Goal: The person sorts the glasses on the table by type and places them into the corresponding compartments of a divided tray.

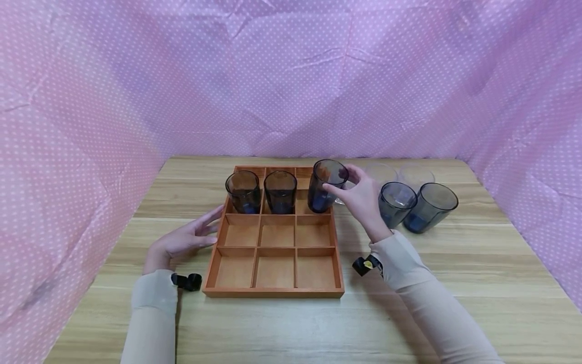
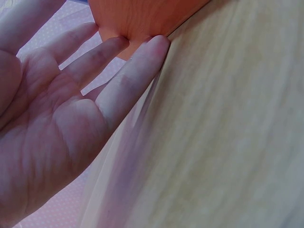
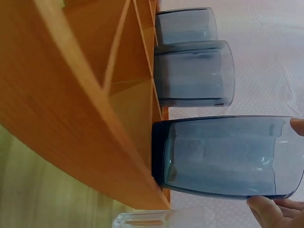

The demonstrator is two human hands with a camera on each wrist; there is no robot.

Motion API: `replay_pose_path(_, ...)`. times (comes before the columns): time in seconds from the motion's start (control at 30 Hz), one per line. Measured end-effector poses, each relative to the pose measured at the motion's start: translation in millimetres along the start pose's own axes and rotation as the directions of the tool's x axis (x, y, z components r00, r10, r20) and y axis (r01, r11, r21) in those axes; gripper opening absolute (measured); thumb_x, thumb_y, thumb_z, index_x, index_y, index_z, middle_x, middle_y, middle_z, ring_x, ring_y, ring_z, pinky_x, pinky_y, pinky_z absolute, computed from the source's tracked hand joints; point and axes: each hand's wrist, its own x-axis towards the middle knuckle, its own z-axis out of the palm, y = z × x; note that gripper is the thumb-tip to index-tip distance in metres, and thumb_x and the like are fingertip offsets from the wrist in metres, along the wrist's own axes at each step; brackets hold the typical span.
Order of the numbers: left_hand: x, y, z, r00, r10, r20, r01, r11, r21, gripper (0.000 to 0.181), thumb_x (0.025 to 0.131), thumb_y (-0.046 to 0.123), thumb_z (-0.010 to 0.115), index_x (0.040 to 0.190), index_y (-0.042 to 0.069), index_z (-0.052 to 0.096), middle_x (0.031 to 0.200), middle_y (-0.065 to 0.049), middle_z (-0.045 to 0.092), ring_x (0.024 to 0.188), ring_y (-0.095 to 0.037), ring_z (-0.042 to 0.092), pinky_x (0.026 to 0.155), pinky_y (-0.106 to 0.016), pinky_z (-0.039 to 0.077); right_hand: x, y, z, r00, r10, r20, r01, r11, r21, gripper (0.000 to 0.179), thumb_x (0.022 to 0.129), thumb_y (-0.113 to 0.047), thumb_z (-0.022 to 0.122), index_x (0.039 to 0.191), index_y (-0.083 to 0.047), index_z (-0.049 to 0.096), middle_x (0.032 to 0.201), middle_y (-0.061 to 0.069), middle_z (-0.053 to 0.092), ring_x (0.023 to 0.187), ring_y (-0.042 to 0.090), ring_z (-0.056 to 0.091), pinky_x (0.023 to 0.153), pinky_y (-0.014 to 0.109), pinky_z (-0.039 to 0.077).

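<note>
My right hand [image 1: 365, 202] grips a smoky blue drinking glass [image 1: 321, 194] near its rim, thumb and fingers on opposite sides. The glass is over the right column of a wooden compartment box [image 1: 273, 292]. In the right wrist view its dark base [image 3: 160, 154] is right at the tops of the dividers. Two matching glasses, one at left [image 1: 243, 192] and one in the middle [image 1: 280, 193], stand upright in the same row of the box. My left hand [image 1: 186, 239] has its fingers extended, with fingertips [image 2: 159, 46] touching the box's left side.
Two more smoky glasses, a nearer one [image 1: 396, 203] and one farther right [image 1: 430, 207], stand on the wooden table [image 1: 491, 273] right of the box. Clear glasses [image 1: 417, 174] are behind them. Pink dotted cloth [image 1: 291, 91] surrounds the table's back and sides.
</note>
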Motion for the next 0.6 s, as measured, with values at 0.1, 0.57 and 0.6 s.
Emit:
replay_pose_path(0.1, 0.2, 0.0, -0.5, 1.000, -0.001, 0.000, 0.001, 1.000, -0.006, 0.083, 0.098, 0.010, 0.054, 0.157, 0.022, -0.003, 0.164, -0.010, -0.011, 0.147, -0.047, 0.001, 0.098, -0.008, 0.037, -0.1, 1.7, 2.2, 1.000, 0.019, 0.015, -0.019, 1.000, -0.001, 0.064, 0.071, -0.031, 0.087, 0.123, -0.004, 0.062, 0.122, 0.015, 0.068, 0.118, 0.025, 0.062, 0.098, 0.043, 0.050)
replay_pose_path(0.57, 0.5, 0.3, -2.4, 1.000, -0.001, 0.008, 0.002, 1.000, -0.008, 0.084, 0.098, 0.010, 0.055, 0.157, 0.022, -0.002, 0.164, -0.011, -0.009, 0.148, -0.046, 0.002, 0.098, -0.009, 0.037, 0.4, 6.5, 11.1, 0.993, 0.050, 0.104, -0.053, 0.998, 0.020, 0.071, 0.071, -0.028, 0.086, 0.131, -0.002, 0.057, 0.128, 0.016, 0.064, 0.123, 0.026, 0.058, 0.103, 0.043, 0.046)
replay_pose_path(0.6, 0.6, 0.3, -2.5, 1.000, -0.005, 0.007, 0.005, 1.000, -0.007, 0.084, 0.098, 0.010, 0.055, 0.157, 0.022, -0.002, 0.164, -0.010, -0.009, 0.148, -0.045, 0.002, 0.098, -0.009, 0.037, 0.4, 6.8, 11.7, 0.993, 0.050, 0.106, -0.052, 0.999, 0.014, 0.072, 0.071, -0.028, 0.086, 0.131, -0.002, 0.057, 0.128, 0.016, 0.064, 0.123, 0.026, 0.058, 0.103, 0.043, 0.047)
